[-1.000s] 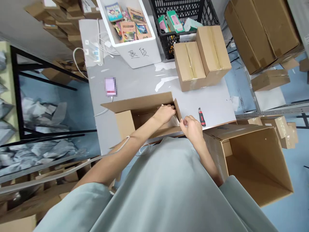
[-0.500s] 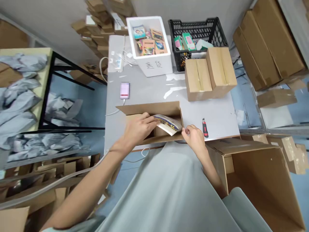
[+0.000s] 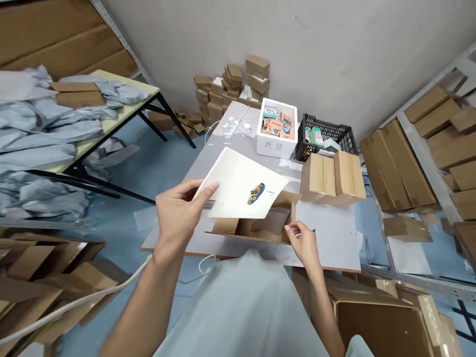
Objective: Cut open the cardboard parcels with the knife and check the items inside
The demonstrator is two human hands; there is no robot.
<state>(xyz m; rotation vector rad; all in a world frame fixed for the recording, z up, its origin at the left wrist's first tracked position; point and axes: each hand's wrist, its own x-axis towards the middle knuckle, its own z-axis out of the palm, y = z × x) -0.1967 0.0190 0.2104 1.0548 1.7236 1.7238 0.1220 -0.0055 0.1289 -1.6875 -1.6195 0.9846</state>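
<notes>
A white book (image 3: 238, 183) with a small blue-and-gold picture and a barcode is raised above the table, tilted. My left hand (image 3: 182, 206) grips it by its left edge, thumb on the cover. Beneath the book stands an open cardboard box (image 3: 253, 235), its near flap folded outward; part of its inside is hidden by the book. A greyish flat piece shows inside the box, too blurred to name. At the box's right end, my right hand (image 3: 302, 240) pinches the cardboard edge between thumb and fingers.
Behind, a white foam box (image 3: 277, 147) holds small colourful packs, beside a black plastic crate (image 3: 329, 130). Two taped cartons (image 3: 332, 178) stand to the right on the grey table (image 3: 208, 171). A large open carton (image 3: 379, 317) sits at lower right. Cables lie at the back left.
My left hand has lifted the book out of the box and up to the left. My right hand stays at the box's right end. The head view has tilted upward.
</notes>
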